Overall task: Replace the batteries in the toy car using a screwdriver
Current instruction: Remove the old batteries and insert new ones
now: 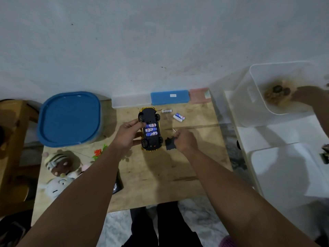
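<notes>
a yellow toy car [151,129] lies upside down on the wooden counter [160,172], three batteries [151,129] in its open bay. the left hand [128,133] grips the car's side. just right of it, the right hand [184,139] is closed on a thin screwdriver [174,130], touching the black battery cover [170,143]. three loose batteries [175,114] lie beyond that hand.
</notes>
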Tool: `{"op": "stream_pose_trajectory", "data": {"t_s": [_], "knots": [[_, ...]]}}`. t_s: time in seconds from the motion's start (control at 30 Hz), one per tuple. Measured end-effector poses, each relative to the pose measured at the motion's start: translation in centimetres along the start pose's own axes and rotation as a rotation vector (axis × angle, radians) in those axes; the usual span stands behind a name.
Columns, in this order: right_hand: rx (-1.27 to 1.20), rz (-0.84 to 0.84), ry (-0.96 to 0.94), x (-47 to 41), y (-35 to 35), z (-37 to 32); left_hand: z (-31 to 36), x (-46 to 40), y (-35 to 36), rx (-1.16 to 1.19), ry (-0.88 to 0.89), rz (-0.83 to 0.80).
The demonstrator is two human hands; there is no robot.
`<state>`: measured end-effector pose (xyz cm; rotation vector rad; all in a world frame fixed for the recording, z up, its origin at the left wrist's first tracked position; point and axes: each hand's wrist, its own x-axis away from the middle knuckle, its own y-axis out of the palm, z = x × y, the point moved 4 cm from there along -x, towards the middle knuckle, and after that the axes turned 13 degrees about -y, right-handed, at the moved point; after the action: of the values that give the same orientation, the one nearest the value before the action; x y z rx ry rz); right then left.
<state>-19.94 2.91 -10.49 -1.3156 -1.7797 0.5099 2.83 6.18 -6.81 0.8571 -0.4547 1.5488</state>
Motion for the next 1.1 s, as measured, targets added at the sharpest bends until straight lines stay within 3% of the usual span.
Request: {"op": "stream_pose_trajectory", "data": {"t_s": [0.2, 0.3, 0.43, 0.57, 0.67, 1.1], "knots": [[0.154, -0.035, -0.070, 1.2, -1.4, -1.2, 0.0, 1.1, 0.2, 0.004, 0.002, -0.014], [0.186, 0.032, -0.137, 1.8, -3.4, -3.0, 0.5, 1.9, -0.2, -0.009, 0.006, -0.026], [-0.031, 0.195, -0.320, 2.2, -6.3, -6.5, 1.7, 3.3, -0.6, 0.018, 0.018, -0.005], [-0.246, 0.098, -0.464, 3.3, -7.4, -10.5, 3.1, 4.5, -0.4, 0.029, 0.042, 0.009], [-0.253, 0.027, -0.466, 3.6, -7.0, -12.0, 3.9, 5.4, 0.3, 0.040, 0.079, -0.002], [-0.565, 0.144, -0.254, 4.5, -6.0, -11.6, 4.1, 6.6, 2.3, 0.037, 0.187, -0.013]]}}
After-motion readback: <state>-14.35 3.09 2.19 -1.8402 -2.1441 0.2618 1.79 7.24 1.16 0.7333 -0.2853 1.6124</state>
